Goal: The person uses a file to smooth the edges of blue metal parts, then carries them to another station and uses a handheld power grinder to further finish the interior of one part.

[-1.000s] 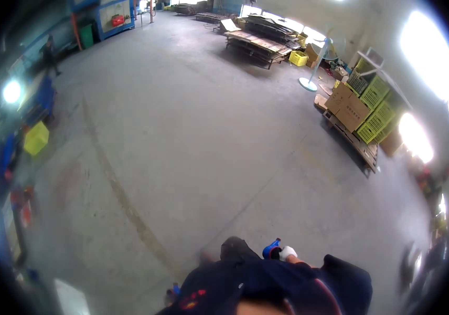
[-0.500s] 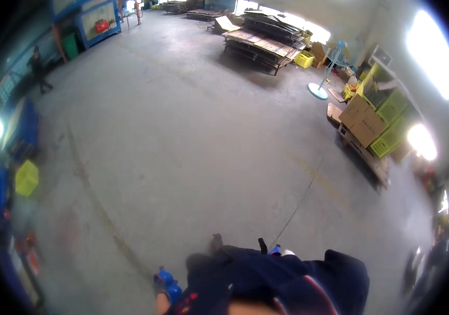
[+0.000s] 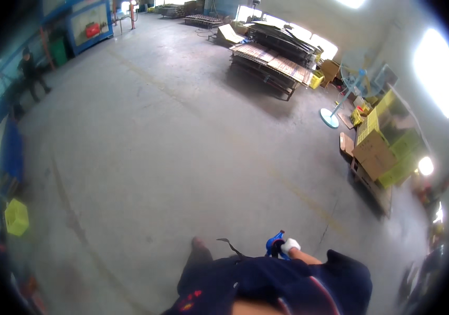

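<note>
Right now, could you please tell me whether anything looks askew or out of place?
The stack of dark flat sheets toward the upper right looks askew, its edges jutting unevenly; nothing else clearly stands out.

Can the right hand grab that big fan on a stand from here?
Probably not: the white-gloved right hand seems to have its grip on a blue object, and the pedestal fan stands well beyond it, across a stretch of gray floor.

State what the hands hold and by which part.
The white-gloved right hand holds a blue object at its right side; the exact grip is unclear. The left hand is out of view.
</note>
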Motion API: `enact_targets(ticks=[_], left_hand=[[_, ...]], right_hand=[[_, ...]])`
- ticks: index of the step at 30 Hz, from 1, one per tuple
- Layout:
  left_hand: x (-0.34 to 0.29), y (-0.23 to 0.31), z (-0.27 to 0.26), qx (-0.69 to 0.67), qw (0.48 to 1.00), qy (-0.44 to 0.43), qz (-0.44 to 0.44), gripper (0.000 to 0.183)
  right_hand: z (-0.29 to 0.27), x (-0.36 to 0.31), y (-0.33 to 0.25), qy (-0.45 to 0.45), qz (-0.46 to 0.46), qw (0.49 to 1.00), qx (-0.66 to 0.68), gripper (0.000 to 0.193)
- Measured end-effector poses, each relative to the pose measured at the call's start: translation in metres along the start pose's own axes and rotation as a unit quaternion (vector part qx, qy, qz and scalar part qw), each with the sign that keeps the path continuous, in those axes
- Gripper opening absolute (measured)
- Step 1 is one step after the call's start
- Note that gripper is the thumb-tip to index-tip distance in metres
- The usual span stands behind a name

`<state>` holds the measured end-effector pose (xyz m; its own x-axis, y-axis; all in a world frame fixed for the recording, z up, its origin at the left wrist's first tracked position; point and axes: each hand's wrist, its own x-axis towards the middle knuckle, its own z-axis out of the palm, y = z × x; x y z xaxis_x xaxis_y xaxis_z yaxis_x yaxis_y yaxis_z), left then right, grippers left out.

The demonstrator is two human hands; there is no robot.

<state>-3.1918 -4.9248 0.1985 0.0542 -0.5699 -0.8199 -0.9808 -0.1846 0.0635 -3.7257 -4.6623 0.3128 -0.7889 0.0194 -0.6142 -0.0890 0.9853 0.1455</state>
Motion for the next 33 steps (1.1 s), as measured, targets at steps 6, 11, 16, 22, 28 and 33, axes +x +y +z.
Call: enact_targets(ticks=[6, 11, 16, 22, 28, 33], left_hand=[[0.123, 0.163, -0.216, -0.054, 0.996, 0.074, -0.025, 0.066], [0.210, 0.357, -0.401, -0.138, 0.978, 0.152, 0.039, 0.059], [0.310, 0.475, -0.514, -0.023, 0.985, 0.168, 0.034, 0.059], [0.433, 0.618, -0.585, 0.029, 0.996, 0.082, 0.019, 0.061], [0.556, 0.782, -0.693, 0.062, 0.994, 0.057, 0.067, 0.061], [0.640, 0.910, -0.819, 0.064, 0.995, 0.041, 0.068, 0.062]], right_hand=[[-0.040, 0.048, -0.161, -0.069, 0.008, 0.997, 0.022, 0.042], [-0.072, 0.118, -0.286, -0.103, 0.037, 0.992, 0.058, 0.044], [-0.188, 0.189, -0.454, -0.110, 0.031, 0.992, 0.062, 0.043], [-0.374, 0.311, -0.672, -0.068, 0.000, 0.998, 0.006, 0.034], [-0.520, 0.439, -0.902, 0.065, -0.030, 0.996, 0.051, 0.031], [-0.587, 0.488, -1.048, -0.007, 0.069, 0.995, 0.075, 0.038]])
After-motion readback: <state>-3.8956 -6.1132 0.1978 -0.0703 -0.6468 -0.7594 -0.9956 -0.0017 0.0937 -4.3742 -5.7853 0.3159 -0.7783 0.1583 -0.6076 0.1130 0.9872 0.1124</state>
